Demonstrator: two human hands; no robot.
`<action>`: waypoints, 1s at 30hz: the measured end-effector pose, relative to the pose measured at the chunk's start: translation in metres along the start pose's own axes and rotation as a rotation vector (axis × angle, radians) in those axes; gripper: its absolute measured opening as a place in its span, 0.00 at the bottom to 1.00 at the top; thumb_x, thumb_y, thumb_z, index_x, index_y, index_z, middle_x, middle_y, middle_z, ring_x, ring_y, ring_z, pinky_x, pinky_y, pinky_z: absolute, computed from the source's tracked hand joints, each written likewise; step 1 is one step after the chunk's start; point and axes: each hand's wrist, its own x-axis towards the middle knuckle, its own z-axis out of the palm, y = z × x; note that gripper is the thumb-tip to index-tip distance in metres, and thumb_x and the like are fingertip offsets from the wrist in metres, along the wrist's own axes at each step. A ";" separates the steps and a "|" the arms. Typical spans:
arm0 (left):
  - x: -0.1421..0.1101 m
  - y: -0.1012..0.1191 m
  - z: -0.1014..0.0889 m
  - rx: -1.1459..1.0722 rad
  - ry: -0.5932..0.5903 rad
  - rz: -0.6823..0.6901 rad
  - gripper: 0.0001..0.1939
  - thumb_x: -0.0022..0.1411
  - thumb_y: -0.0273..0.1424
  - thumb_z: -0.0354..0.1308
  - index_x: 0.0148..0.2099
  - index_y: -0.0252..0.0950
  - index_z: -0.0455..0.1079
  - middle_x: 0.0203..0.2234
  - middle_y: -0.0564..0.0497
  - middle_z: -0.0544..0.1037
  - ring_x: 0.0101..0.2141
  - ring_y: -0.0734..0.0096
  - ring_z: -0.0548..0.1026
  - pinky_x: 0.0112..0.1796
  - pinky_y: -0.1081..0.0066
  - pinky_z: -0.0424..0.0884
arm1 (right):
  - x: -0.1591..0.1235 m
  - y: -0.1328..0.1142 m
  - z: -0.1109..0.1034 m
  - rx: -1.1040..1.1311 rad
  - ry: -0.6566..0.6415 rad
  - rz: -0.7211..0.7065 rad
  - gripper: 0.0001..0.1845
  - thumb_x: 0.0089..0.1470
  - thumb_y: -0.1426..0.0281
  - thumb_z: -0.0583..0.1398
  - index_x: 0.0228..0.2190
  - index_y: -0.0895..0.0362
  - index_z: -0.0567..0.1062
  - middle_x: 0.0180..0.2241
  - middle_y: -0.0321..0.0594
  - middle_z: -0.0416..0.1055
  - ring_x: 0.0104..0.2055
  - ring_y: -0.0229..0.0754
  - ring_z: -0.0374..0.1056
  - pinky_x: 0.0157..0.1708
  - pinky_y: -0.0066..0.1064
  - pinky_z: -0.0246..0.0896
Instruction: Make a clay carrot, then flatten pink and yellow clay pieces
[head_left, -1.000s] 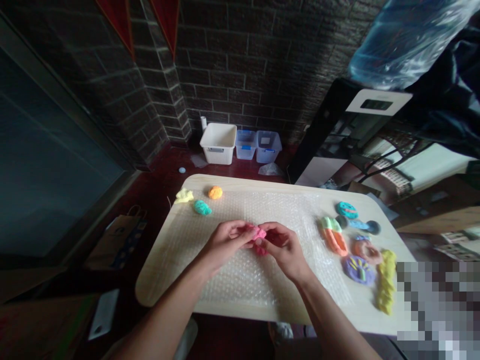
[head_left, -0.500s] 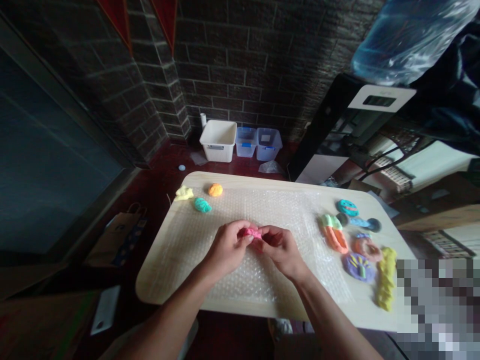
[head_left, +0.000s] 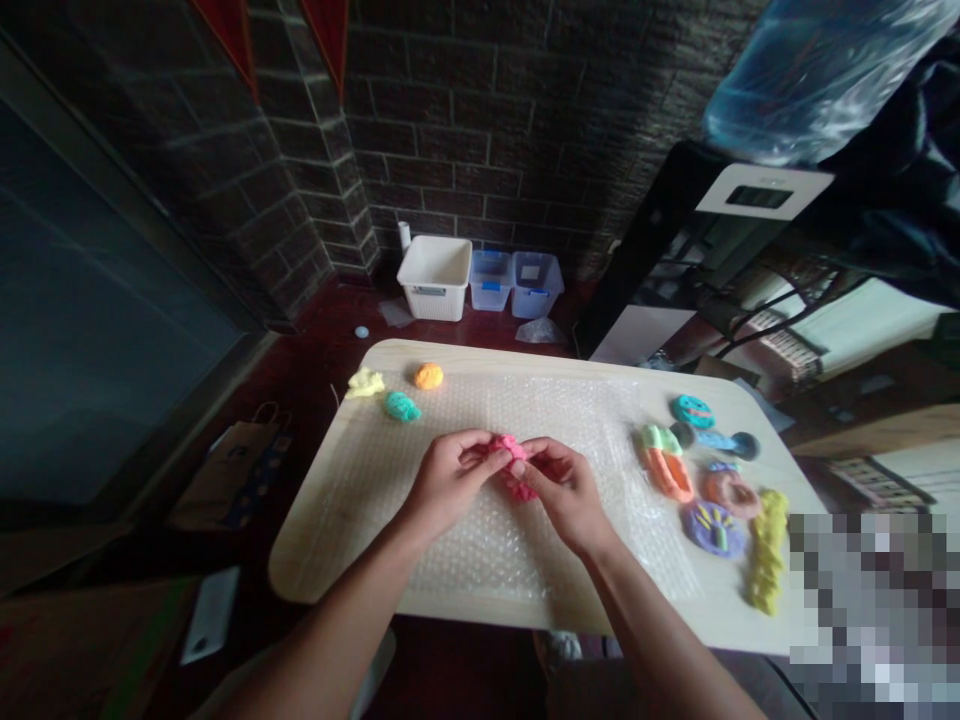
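A lumpy piece of pink modelling clay is pinched between my two hands over the middle of the table. My left hand grips it from the left with thumb and fingers. From the other side, my right hand holds it with thumb and forefinger. Part of the pink clay shows below the thumbs; the rest is hidden by my fingers. Bubble wrap lies flat under both hands. Off to the left are an orange clay lump, a green clay lump and a pale yellow one.
Several shaped clay pieces lie at the table's right: a teal disc, an orange-and-green shoe-like piece, a purple disc and a yellow strip. Beyond the table stand a white bin, blue tubs and a water dispenser.
The pink clay has turned between my fingers, and more of it shows above and below my thumbs. Both hands stay near the same spot.
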 end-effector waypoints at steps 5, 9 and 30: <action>-0.003 -0.001 -0.004 0.273 -0.005 0.104 0.10 0.67 0.34 0.63 0.43 0.36 0.85 0.36 0.46 0.86 0.38 0.59 0.83 0.39 0.69 0.75 | 0.000 -0.003 -0.002 -0.068 0.003 -0.039 0.18 0.50 0.60 0.76 0.41 0.53 0.85 0.37 0.40 0.82 0.34 0.41 0.75 0.36 0.32 0.71; -0.006 -0.001 -0.004 0.377 -0.021 0.089 0.10 0.66 0.30 0.61 0.40 0.35 0.85 0.29 0.48 0.84 0.32 0.62 0.81 0.32 0.71 0.72 | 0.000 -0.002 -0.006 -0.095 -0.043 -0.042 0.16 0.51 0.60 0.76 0.39 0.53 0.86 0.36 0.41 0.81 0.32 0.41 0.75 0.34 0.33 0.71; 0.001 -0.007 -0.007 0.083 0.014 -0.143 0.19 0.63 0.45 0.65 0.36 0.33 0.76 0.29 0.47 0.80 0.29 0.68 0.76 0.32 0.70 0.71 | -0.003 -0.007 -0.006 -0.232 -0.091 -0.236 0.13 0.64 0.64 0.67 0.50 0.50 0.80 0.54 0.48 0.77 0.49 0.49 0.78 0.47 0.41 0.74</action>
